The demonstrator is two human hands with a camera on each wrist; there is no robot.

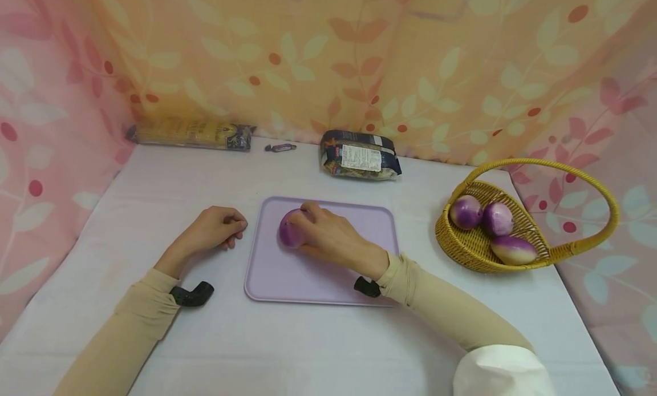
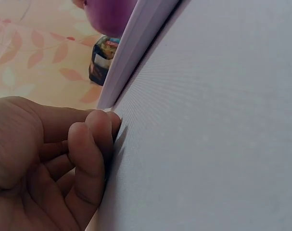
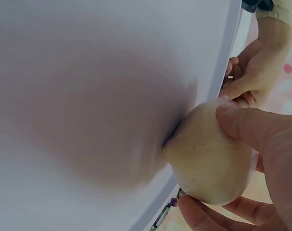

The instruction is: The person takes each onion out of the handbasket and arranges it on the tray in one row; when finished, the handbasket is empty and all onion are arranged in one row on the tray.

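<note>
My right hand (image 1: pixel 331 236) grips a purple-and-white turnip (image 1: pixel 290 233) over the left half of the lilac tray (image 1: pixel 318 285). In the right wrist view, the turnip's pale underside (image 3: pixel 208 154) shows, with thumb and fingers around its sides. Its pointed tip is at or very close to the tray surface; I cannot tell whether it touches. Just left of the tray, my left hand (image 1: pixel 213 230) rests on the white table with its fingers loosely curled. The left wrist view shows nothing held in those fingers (image 2: pixel 85 159).
A yellow wicker basket (image 1: pixel 449 250) with a tall handle stands at the right, holding three purple-and-white vegetables (image 1: pixel 498 219). Along the back lie a long pasta packet (image 1: pixel 190 134), a small purple-wrapped item (image 1: pixel 281 148) and a dark food bag (image 1: pixel 359 155). Patterned curtains surround the table.
</note>
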